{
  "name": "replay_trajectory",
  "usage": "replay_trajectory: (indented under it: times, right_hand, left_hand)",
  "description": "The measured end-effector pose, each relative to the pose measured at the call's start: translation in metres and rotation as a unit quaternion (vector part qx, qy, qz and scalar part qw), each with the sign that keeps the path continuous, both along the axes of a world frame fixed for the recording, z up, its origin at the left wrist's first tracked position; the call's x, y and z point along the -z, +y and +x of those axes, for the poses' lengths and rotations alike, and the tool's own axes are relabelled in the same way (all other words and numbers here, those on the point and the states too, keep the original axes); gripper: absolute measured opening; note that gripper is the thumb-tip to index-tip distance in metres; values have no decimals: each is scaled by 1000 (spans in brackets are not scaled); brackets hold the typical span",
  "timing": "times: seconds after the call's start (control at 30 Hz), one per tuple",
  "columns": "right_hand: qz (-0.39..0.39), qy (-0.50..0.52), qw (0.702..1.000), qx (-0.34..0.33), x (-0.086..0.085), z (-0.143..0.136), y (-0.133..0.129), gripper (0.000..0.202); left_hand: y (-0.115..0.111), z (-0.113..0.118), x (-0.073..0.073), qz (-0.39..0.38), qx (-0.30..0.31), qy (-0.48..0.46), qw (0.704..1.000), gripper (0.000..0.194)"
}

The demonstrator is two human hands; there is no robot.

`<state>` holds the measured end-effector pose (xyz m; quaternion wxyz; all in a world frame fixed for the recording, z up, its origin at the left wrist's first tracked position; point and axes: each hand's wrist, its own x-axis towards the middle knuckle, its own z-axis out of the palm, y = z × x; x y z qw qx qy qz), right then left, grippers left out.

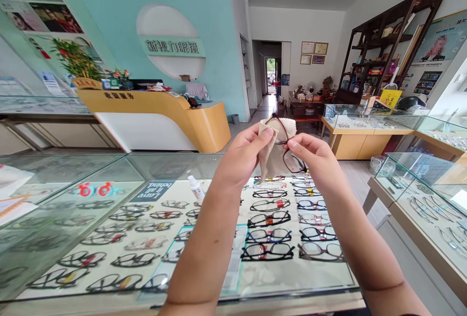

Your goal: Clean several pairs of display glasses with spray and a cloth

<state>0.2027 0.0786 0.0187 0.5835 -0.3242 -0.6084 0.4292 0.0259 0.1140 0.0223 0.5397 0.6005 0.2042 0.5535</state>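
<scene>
A pair of dark-framed glasses is held up above the glass display case, tilted, one lens lower right. My left hand pinches a beige cloth, which wraps around the upper lens and hangs down below it. The fingers behind the cloth are partly hidden. With thumb and fingers closed, my right hand grips the frame near its middle. Below and left of the hands, a small white spray bottle stands on the case.
The glass display case spans the foreground, with rows of glasses inside. Another glass case is at the right. A yellow and white counter stands beyond, left. Dark shelves rise at the back right.
</scene>
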Motion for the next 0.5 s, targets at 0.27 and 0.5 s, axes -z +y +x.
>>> replay_trajectory:
  times: [0.27,0.5]
  right_hand:
    - [-7,4,1000,-10,-1,0,-1,41]
    - [-7,11,999,-31,0,-2,-2,47]
  left_hand:
    - [-8,-2,-5,-7,14,27,1000,52]
    - [-5,3,-5,24,-39,19,999,50]
